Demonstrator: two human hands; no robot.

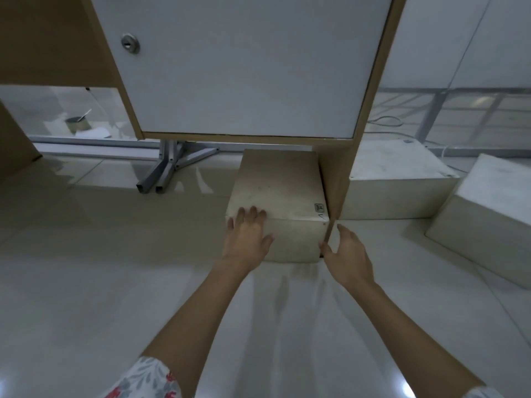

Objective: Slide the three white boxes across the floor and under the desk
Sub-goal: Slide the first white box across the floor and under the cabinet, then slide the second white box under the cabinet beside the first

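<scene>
My left hand [248, 235], fingers spread, is pressing the white box [280, 193] flat. My right hand [346, 254], open, is steadying its corner, keeping it clear of the desk panel [339, 179].

Two bare forearms, no watch-type items seen, ending in bare hands: left hand [247, 234], right hand [346, 254]. Left sleeve [143, 379] short, white fabric with grey-blue leaf sprigs and red flower print, hem at the elbow. Right sleeve [485, 393] barely in view at the frame edge, pale; print not readable.
</scene>
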